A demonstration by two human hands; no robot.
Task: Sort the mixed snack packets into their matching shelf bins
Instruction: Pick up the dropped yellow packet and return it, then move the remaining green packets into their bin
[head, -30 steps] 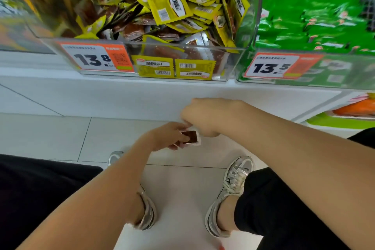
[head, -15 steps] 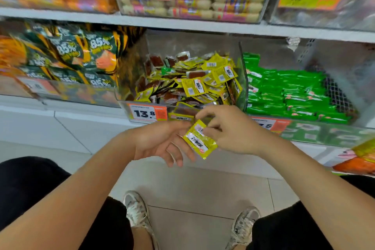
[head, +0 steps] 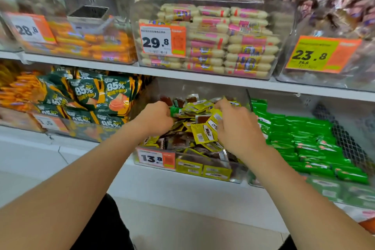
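The left hand (head: 157,117) and right hand (head: 238,128) were inside the middle bin (head: 203,168) on the lower shelf (head: 182,193), among yellow packets (head: 204,133). Left fingers were curled; grip of either hand could not be determined.

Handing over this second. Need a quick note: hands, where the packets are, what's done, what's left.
Left hand: curled, in the clear plastic bin tagged 13.8, next to a stray green packet. Its grip is hidden.
Right hand: on the small yellow packets in the same bin, grip unclear.
Neighbouring clear bin of green packets: immediately to the right.
Done: can't judge from here.
Left: the green stray probably belongs in the neighbouring bin. Check the pile for others.
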